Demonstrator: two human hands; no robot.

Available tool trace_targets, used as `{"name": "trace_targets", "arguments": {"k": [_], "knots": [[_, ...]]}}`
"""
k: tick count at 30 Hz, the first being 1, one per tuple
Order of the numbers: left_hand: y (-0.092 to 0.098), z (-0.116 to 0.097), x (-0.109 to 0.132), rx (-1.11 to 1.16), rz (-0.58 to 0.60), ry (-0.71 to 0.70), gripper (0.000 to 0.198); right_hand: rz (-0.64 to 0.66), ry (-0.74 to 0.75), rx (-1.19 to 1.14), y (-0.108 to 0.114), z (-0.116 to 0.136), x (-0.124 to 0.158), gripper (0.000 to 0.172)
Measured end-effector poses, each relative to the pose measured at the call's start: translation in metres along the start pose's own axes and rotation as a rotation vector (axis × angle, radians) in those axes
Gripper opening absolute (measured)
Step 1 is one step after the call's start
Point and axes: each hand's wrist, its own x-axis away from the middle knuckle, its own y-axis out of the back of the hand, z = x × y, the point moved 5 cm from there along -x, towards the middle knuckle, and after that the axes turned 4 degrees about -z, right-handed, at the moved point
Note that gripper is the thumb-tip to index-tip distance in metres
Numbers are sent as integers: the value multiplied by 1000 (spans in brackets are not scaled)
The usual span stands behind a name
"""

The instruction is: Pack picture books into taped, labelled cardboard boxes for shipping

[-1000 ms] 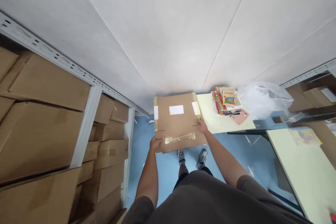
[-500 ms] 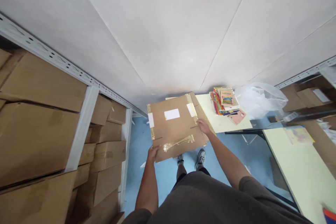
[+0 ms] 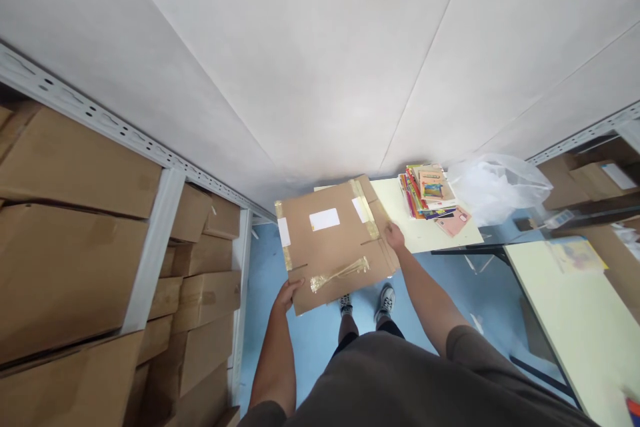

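Observation:
A flattened cardboard box (image 3: 330, 247) with white labels and strips of shiny tape is held out before me, partly over the end of a pale table. My left hand (image 3: 289, 295) grips its lower left corner, thumb on top and the other fingers hidden underneath. At the right edge, my right hand (image 3: 394, 235) is closed around the cardboard, its fingertips partly out of sight. To the right of the box, a stack of books (image 3: 429, 190) lies on the pale table (image 3: 417, 233), with a pink booklet (image 3: 453, 221) at its front.
Shelving (image 3: 155, 247) packed with cardboard boxes (image 3: 70, 267) stands close on my left. A white plastic bag (image 3: 495, 190) sits beyond the books. A second pale table (image 3: 555, 307) is at right, and a white wall (image 3: 310, 67) rises ahead.
The cardboard has shifted slightly left along with my left hand. My right hand has moved a little right, from the taped edge to the outer edge of the cardboard.

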Motion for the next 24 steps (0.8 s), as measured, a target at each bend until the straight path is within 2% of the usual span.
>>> {"name": "trace_targets", "arguments": {"k": [3, 6, 10, 13, 16, 19, 22, 24], "knots": [[-7, 1, -2, -47, 91, 16, 46, 25, 37, -44, -6, 1, 12, 44], [-5, -1, -3, -67, 69, 23, 43, -28, 60, -65, -6, 4, 17, 46], [1, -4, 0, -74, 43, 23, 40, -95, 4, -27, -1, 11, 8, 47], [-1, -4, 2, -66, 53, 21, 43, -31, -15, 56, -3, 16, 5, 38], [-5, -4, 1, -18, 11, -19, 45, 2, -5, 71, -6, 21, 12, 32], [-8, -5, 0, 32, -5, -46, 45, 44, 37, -30, -5, 23, 22, 20], [-13, -6, -1, 21, 66, -12, 46, 98, 67, -173, 5, 19, 28, 14], [-19, -9, -2, 27, 122, 7, 48, 153, 25, -297, 17, 9, 28, 17]]}}
